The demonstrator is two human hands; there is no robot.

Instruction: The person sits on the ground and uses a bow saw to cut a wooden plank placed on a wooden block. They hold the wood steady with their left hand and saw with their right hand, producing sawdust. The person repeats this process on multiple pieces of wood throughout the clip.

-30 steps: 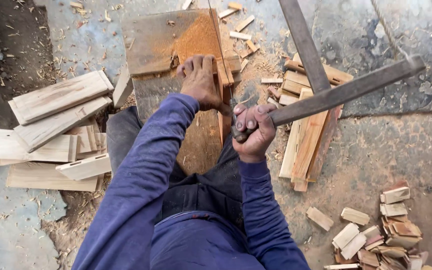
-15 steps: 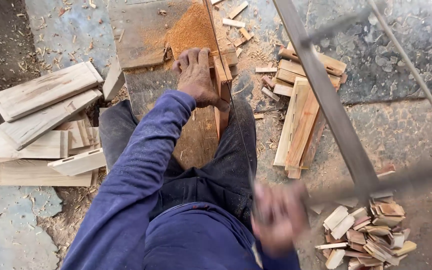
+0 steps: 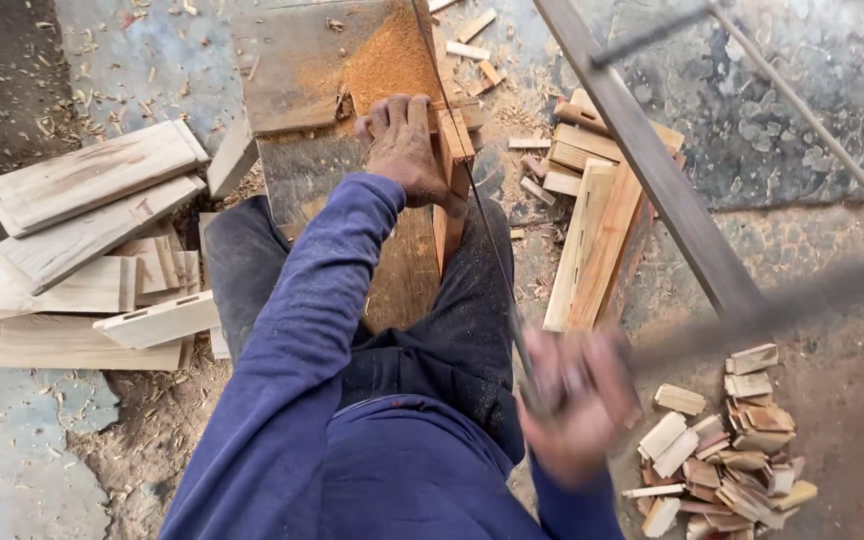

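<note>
Reddish wood is what both hands work on: a narrow strip (image 3: 449,190) stands on edge across a broad grey board (image 3: 302,70), just beyond the knees, toward twelve o'clock from the person's lap. The left hand (image 3: 407,150) lies flat over it, fingers spread and pressing down, the thumb side wrapped against the strip's near face. The right hand (image 3: 577,400), low at five o'clock, is closed in a fist round the handle of a frame saw (image 3: 652,170); motion blur smears the knuckles, so the exact grip is hard to read.

By its look the strip is light, stiff and dry, likely to skate on the sawdust (image 3: 387,65) unless pinned close beside the cut. Its sawn faces look rough enough for bare skin to hold. The saw's thin blade (image 3: 482,230) runs from the fist up to the strip; I judge it whippy and easily bent if twisted, best steered from the handle with the frame kept upright.

Several things stay unclear. The kerf itself sits behind the left fingers. The saw's far end leaves the picture at one o'clock, and its cross-members blur into streaks at three o'clock. Pale planks (image 3: 92,210) stack at nine o'clock, long battens (image 3: 592,240) lie at two o'clock, and small offcuts (image 3: 732,450) heap at four o'clock, their lower edge cut off.
</note>
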